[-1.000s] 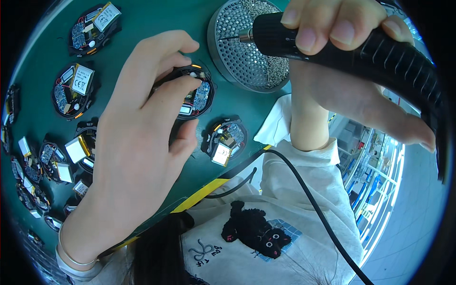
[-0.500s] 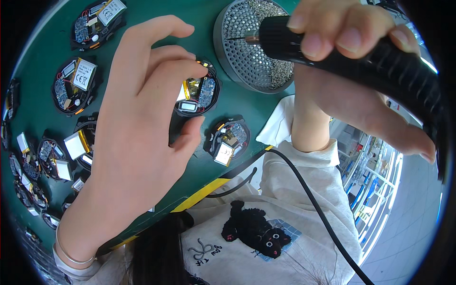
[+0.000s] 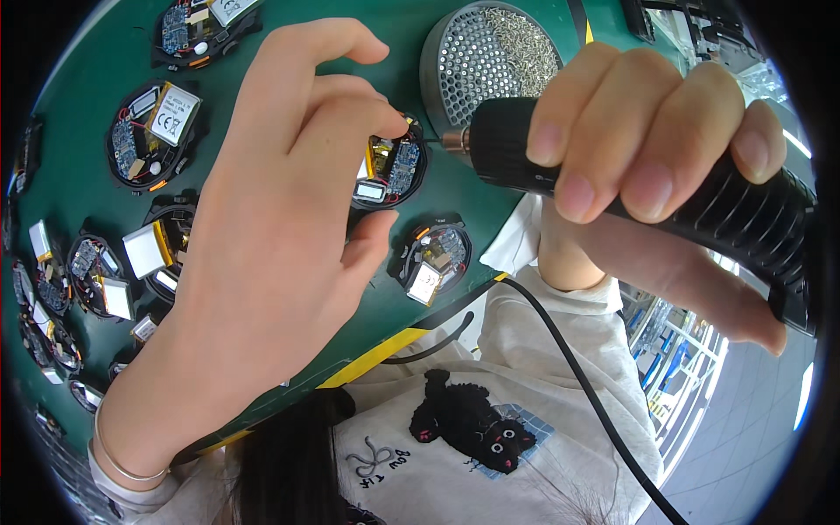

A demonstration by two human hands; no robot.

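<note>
My right hand (image 3: 643,131) grips a black electric screwdriver (image 3: 506,140), its fingers wrapped round the ribbed body. The thin bit points left and ends beside a round black electronic assembly (image 3: 402,171) with a blue circuit board. Over that assembly curves my left hand (image 3: 262,210), index finger at its far rim and thumb near its lower edge, steadying it on the table. The palm side is hidden. Whether a screw sits on the bit is too small to tell.
A round grey screw tray (image 3: 430,83) with a perforated plate and loose screws stands behind the bit. Another round assembly (image 3: 437,258) lies nearer me, and several more with silver battery packs (image 3: 172,115) fill the left of the green table (image 3: 350,328). A black cable (image 3: 569,337) crosses my lap.
My right hand has brought the screwdriver down and left, its bit leaving the screw tray and coming up beside the assembly. My left hand keeps its hold. The whole view has shifted slightly.
</note>
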